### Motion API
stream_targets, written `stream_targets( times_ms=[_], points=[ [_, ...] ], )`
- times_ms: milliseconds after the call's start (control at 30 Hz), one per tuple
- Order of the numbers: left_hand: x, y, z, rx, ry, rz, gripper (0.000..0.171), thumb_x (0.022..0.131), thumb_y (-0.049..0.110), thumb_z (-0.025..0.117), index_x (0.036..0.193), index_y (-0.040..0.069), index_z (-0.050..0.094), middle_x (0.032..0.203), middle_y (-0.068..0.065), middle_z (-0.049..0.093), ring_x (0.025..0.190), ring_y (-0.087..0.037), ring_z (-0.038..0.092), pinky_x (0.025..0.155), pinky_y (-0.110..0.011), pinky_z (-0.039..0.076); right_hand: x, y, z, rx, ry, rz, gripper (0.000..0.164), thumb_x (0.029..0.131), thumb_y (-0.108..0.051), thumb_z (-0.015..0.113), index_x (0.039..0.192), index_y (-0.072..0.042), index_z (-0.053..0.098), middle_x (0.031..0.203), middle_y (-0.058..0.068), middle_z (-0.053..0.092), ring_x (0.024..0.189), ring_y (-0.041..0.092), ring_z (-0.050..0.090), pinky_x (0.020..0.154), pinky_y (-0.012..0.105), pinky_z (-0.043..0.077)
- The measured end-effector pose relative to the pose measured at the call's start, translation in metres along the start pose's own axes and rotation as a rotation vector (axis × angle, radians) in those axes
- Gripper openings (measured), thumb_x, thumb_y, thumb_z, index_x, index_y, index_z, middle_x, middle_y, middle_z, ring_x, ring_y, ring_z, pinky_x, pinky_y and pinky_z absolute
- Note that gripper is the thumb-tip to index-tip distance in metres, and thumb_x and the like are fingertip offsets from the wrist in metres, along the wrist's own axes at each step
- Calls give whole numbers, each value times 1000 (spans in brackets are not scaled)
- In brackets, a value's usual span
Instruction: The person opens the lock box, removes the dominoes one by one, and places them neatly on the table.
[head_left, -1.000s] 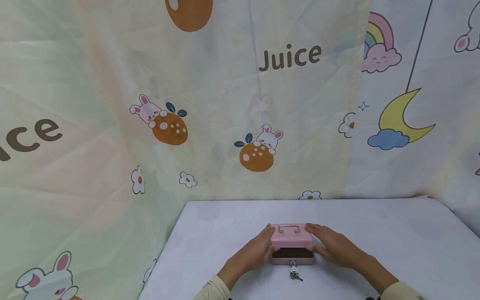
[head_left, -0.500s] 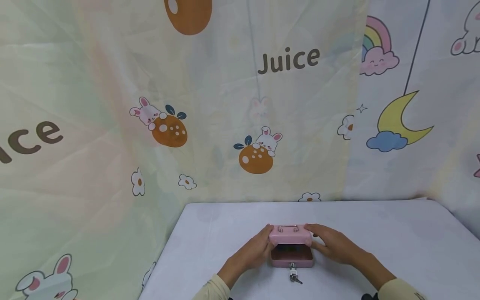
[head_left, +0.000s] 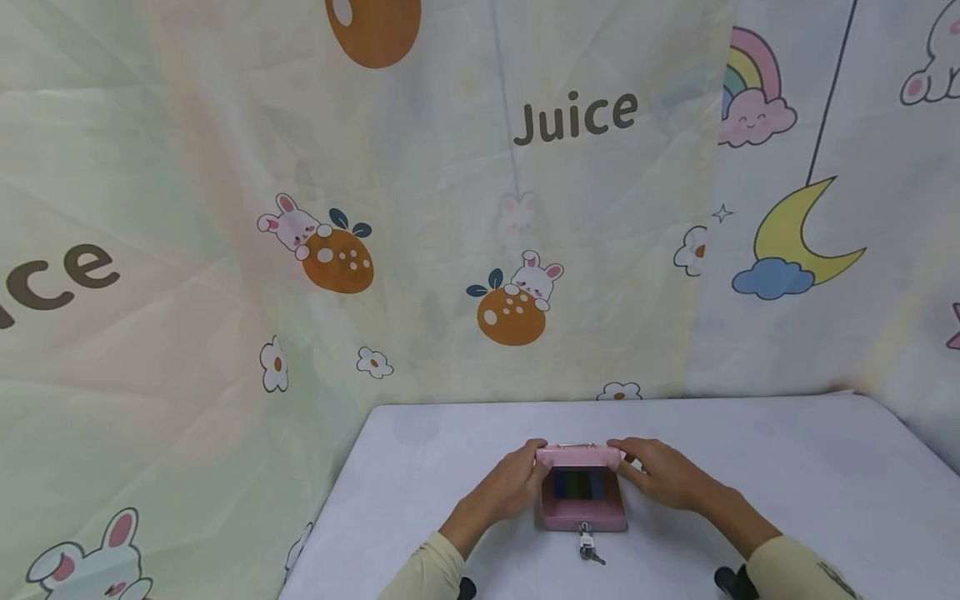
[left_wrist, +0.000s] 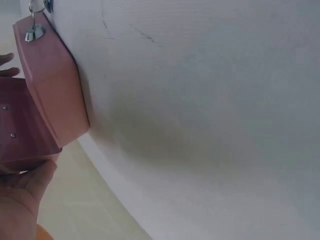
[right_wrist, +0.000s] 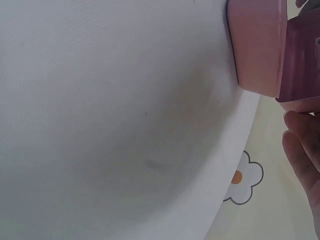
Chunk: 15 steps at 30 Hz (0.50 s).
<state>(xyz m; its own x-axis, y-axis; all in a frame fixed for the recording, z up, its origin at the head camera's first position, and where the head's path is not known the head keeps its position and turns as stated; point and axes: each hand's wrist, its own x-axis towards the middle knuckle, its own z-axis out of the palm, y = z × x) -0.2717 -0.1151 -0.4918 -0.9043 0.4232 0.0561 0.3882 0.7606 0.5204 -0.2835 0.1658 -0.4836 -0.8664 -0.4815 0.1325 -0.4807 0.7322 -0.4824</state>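
Note:
A pink metal cash box (head_left: 585,522) stands on the table with its lid (head_left: 578,457) raised. At the lid's left edge my left hand (head_left: 512,485) pinches it between thumb and fingers. My right hand (head_left: 667,477) holds the right edge the same way. Dark blue and green stripes (head_left: 577,483) show inside the box; what they belong to cannot be made out. From the front lock hang keys (head_left: 589,553) with a silvery tag. In the left wrist view the lid's inner face (left_wrist: 25,122) shows small rivets, and my left thumb lies against its rim.
A white-covered table (head_left: 435,450) extends around the box on every side. Behind it and to the left hangs a cloth printed with rabbits and oranges (head_left: 512,321). Dark round objects (head_left: 735,582) show beside the sleeves at the bottom.
Both hands have swung the lid up and back from partly lifted to nearly upright. The box's interior has come into view; its base and keys have stayed in place.

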Motion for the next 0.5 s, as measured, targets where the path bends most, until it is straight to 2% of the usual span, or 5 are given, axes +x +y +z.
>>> stream_targets(
  times_ms=[200,367,500],
  points=[
    [7,1,-4,-25,-6,-30,60,108,50,26,148,9,43,141,-8,60,128,-22,58,108,-43,47,6,-1,-4,72,-13,37,60,103,-49,50,133,1,61,122,7,70,99,16,63,81,39,56],
    [12,-1,-6,-39,0,-21,60,108,51,25,144,8,45,136,-8,62,118,-17,61,101,-40,50,9,0,-3,123,6,34,58,104,-47,49,132,2,62,126,12,69,104,22,64,88,48,55],
    [16,-4,-5,-60,2,-10,63,107,54,20,139,8,49,128,-5,62,113,-15,58,100,-40,49,11,0,-1,143,13,56,56,104,-46,49,131,1,63,123,11,70,105,23,64,89,48,54]
  ],
)
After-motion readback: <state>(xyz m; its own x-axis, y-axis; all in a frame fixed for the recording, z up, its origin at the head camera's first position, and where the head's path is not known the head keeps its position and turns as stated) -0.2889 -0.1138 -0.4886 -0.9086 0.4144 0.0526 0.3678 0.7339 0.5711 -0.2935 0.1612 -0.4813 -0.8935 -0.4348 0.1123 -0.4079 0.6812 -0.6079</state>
